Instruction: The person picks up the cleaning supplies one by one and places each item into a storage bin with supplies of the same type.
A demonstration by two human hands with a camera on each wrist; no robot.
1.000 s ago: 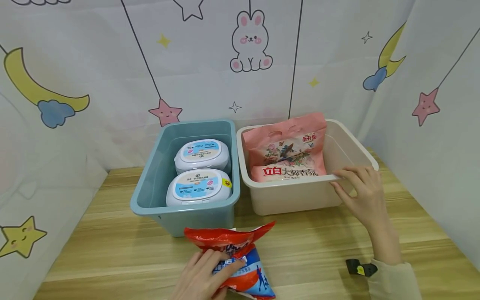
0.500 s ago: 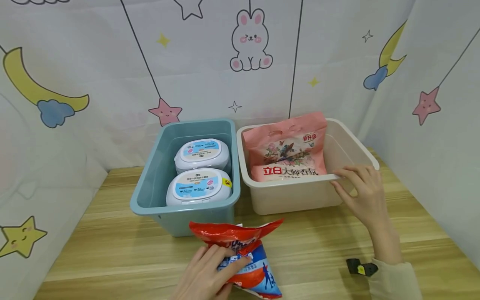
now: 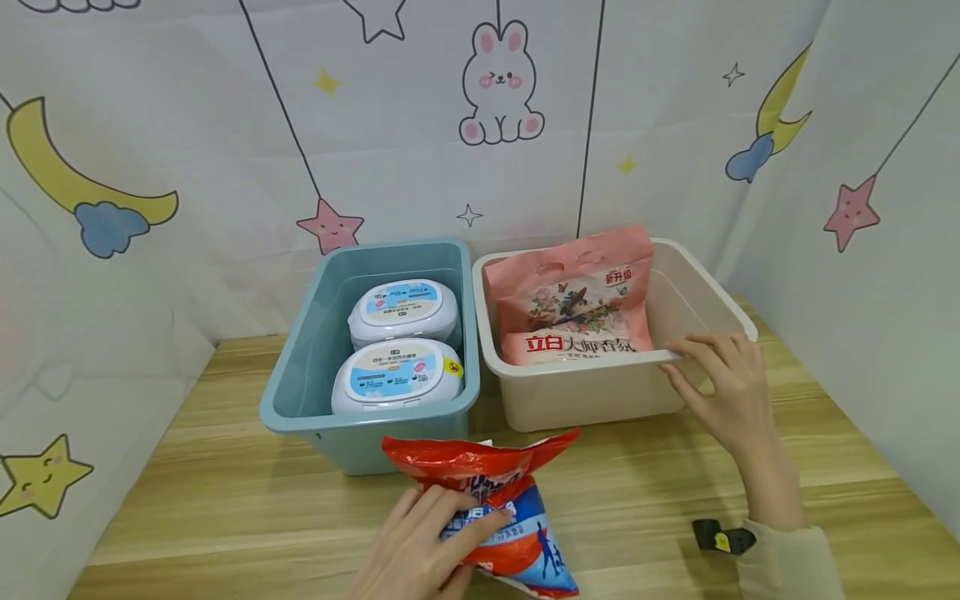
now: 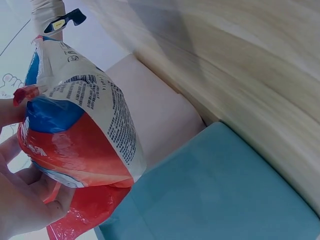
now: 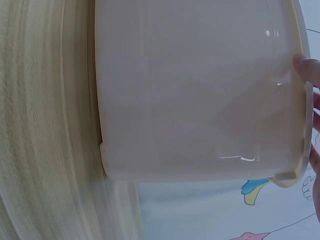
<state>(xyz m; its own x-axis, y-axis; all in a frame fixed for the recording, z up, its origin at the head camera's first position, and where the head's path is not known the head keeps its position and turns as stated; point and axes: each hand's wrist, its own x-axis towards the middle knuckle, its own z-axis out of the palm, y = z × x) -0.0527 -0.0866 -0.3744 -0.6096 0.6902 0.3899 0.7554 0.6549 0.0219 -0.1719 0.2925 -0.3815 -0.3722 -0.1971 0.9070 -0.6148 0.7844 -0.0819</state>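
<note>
A red and blue bag of laundry powder (image 3: 517, 542) is in my left hand (image 3: 420, 542), whose fingers lie across its front. The left wrist view shows the same bag (image 4: 80, 145) from its printed back, held between thumb and fingers in front of the bins. At the right, my right hand (image 3: 723, 383) pinches the front rim of a cream plastic bin (image 3: 592, 400), thumb outside and fingers over the edge. The right wrist view has the thumb (image 5: 306, 70) against the bin's outer wall. A pink bag of laundry powder (image 3: 577, 308) leans inside that bin.
A blue plastic bin (image 3: 375, 442) stands left of the cream one and holds two white lidded tubs (image 3: 397, 375). Both are on a wooden table (image 3: 225, 517) before a patterned white curtain (image 3: 405, 125). A black strap (image 3: 722, 537) is at the right sleeve.
My left hand has moved slightly to the right and up in the head view, carrying the red and blue bag. The right hand stays on the cream bin's rim.
</note>
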